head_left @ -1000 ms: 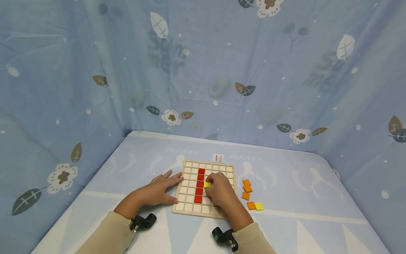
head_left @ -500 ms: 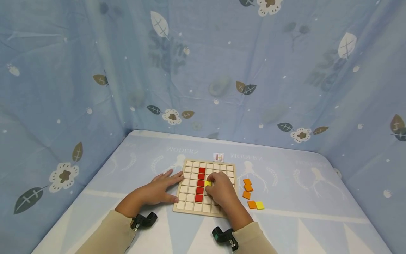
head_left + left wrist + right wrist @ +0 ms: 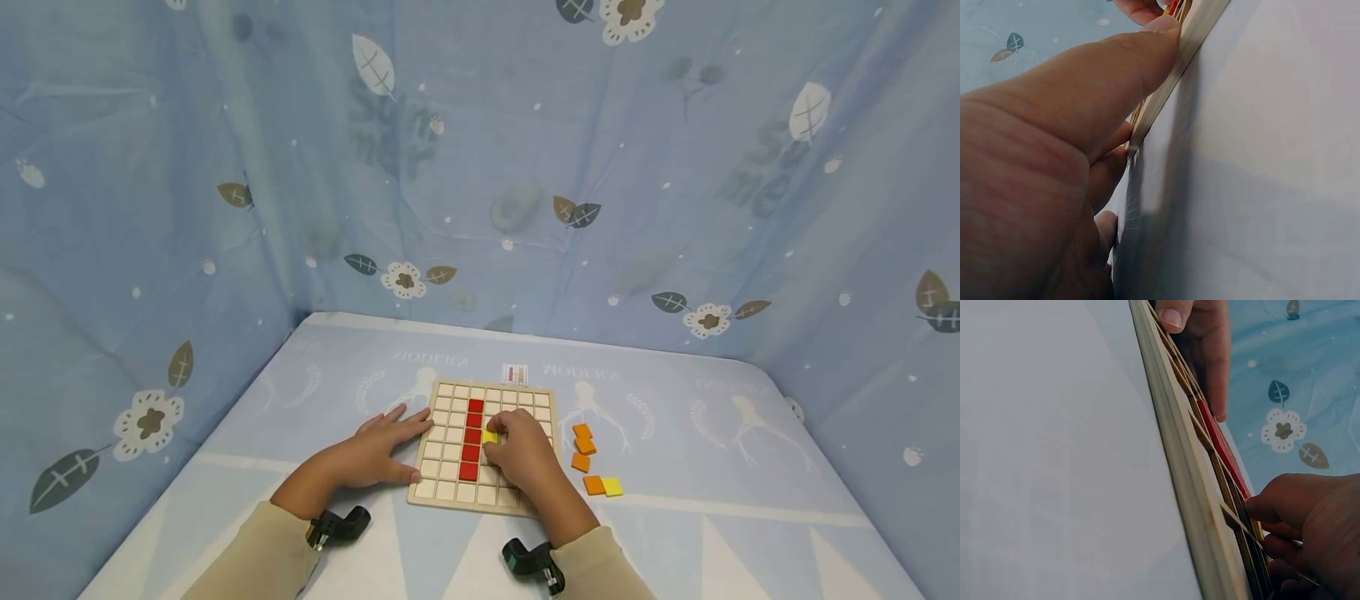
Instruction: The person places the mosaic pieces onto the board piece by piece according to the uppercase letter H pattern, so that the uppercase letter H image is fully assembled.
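A wooden grid board (image 3: 450, 502) with pale square cells lies on the table. Red square tiles (image 3: 470, 453) fill several cells of one column. My left hand (image 3: 378, 450) has its fingers spread, with fingertips and thumb at the board's left edge; the left wrist view shows the thumb along the wooden rim. Thumb and index finger of my right hand (image 3: 525, 454) pinch a yellow tile (image 3: 490, 437) at a cell just right of the red column. In the right wrist view those fingers sit low at the grid, partly hiding the tile beside the red tiles (image 3: 1222, 440).
To the right of the board lie several loose orange tiles (image 3: 584, 446) and one loose yellow tile (image 3: 612, 487). A small printed card (image 3: 515, 374) lies behind the board's far edge. Patterned blue cloth (image 3: 480, 167) hangs around the table (image 3: 675, 550).
Both hands and the tiles keep their places on the board. Only the head view has shifted slightly.
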A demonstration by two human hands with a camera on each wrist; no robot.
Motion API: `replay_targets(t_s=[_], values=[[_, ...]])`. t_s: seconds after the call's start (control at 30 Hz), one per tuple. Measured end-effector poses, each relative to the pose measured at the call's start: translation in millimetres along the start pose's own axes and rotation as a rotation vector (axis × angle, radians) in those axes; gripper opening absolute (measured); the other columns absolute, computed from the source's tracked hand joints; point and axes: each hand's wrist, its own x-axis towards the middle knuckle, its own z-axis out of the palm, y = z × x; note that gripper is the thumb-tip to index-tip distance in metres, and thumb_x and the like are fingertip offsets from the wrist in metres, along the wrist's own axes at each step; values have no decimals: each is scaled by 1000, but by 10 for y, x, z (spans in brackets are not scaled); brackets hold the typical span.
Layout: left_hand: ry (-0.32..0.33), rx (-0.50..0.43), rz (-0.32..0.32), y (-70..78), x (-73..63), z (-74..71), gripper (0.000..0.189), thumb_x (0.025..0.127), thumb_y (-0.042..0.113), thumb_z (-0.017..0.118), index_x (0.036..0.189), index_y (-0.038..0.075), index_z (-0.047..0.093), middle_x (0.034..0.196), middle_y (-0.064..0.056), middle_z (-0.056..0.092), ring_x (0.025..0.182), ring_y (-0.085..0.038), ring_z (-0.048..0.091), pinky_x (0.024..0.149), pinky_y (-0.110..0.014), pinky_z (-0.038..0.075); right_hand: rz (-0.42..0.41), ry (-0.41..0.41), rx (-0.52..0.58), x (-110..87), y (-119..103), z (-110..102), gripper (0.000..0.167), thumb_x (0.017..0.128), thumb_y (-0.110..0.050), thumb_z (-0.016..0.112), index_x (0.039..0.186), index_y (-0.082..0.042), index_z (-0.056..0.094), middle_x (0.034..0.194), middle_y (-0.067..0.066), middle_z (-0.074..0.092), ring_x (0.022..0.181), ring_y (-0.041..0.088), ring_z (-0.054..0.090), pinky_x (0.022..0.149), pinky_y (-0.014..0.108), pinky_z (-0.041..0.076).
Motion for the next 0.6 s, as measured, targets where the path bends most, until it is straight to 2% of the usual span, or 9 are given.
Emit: replay_targets(t_s=[0.37, 0.5, 0.6], values=[[11, -6, -14, 3, -7, 34, 91, 88, 49, 82, 164, 23, 40, 175, 3, 23, 163, -40, 3, 124, -71, 6, -10, 7, -14, -29, 6, 1, 19, 90, -19, 80, 108, -15, 75, 110, 1, 63, 96, 19, 58, 91, 41, 55], [21, -11, -15, 0, -5, 26, 91, 87, 48, 83, 163, 23, 41, 175, 3, 23, 163, -41, 3, 124, -72, 5, -29, 10, 0, -21, 16, -3, 23, 91, -20, 79, 113, -15, 75, 113, 2, 64, 101, 19, 60, 95, 42, 55], [17, -5, -8, -11, -4, 20, 91, 87, 50, 82, 164, 23, 40, 175, 4, 22, 163, -41, 2, 124, -72, 5, -41, 28, 39, -16, 37, -19, 25, 93, -20, 78, 117, -15, 73, 115, 2, 65, 99, 19, 61, 91, 41, 55]])
